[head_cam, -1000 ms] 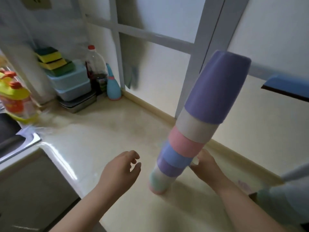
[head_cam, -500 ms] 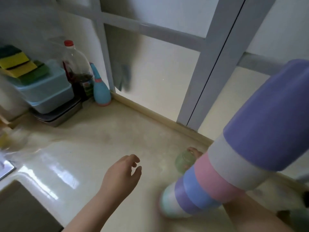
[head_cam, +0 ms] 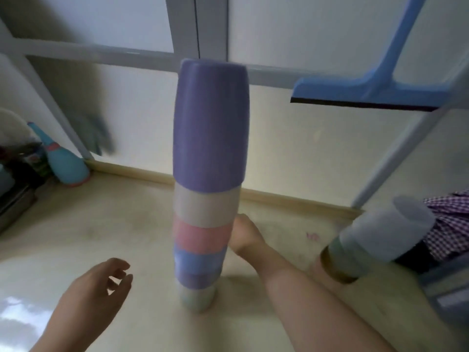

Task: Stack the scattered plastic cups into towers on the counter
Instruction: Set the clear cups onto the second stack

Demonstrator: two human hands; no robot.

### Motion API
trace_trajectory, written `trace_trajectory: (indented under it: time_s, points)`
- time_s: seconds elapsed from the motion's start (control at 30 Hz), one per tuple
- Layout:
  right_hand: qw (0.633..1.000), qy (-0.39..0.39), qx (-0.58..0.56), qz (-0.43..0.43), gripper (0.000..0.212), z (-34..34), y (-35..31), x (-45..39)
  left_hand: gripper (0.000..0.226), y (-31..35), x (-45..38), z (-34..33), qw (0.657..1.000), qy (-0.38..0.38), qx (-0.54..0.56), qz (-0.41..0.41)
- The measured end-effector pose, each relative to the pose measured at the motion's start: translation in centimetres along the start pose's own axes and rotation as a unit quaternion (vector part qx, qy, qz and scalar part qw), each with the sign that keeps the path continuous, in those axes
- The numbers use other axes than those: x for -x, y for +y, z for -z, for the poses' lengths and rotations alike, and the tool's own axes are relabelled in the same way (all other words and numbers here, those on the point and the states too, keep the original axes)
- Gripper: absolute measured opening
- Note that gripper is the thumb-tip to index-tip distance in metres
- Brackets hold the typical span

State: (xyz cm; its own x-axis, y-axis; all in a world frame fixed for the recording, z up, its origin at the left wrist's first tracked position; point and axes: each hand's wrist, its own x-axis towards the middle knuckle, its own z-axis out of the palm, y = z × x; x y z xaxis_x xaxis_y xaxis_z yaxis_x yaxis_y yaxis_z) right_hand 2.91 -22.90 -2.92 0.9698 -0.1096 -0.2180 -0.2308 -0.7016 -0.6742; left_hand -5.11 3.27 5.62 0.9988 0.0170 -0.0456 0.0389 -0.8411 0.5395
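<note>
Steadying the cup tower [head_cam: 206, 189] upright on the table [head_cam: 101, 237], we hover our empty, loosely spread left hand [head_cam: 94, 290] beside it, our right hand [head_cam: 245, 236] touching behind, its fingers hidden.

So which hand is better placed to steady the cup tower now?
Probably the right hand: it sits beside the cup tower at its pink band, maybe touching. The left hand hovers apart, fingers loosely curled.

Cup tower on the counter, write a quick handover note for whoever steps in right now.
Left hand: off the tower, fingers loosely curled, holding nothing.
Right hand: behind the cup tower, fingers hidden; cannot tell if it touches.
Done: the tower stands upright on the counter, purple cup on top.
Second stack: leans at the right.
Left: stand that stack up; no loose cups in view.
</note>
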Motion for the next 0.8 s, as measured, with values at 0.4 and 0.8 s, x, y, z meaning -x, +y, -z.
trace_trajectory:
  time_s: [0.4, 0.8]
  points:
    - [0.996, 0.083, 0.005, 0.033, 0.060, 10.0, -0.8, 12.4, 0.038, 4.6, 7.0, -2.9, 0.998, -0.020, 0.047, -0.043]
    - [0.931, 0.328, -0.022, 0.158, 0.054, 29.8, -1.8, 22.3, 0.036, 13.5, 11.3, -6.8, 0.982, -0.026, 0.104, -0.154]
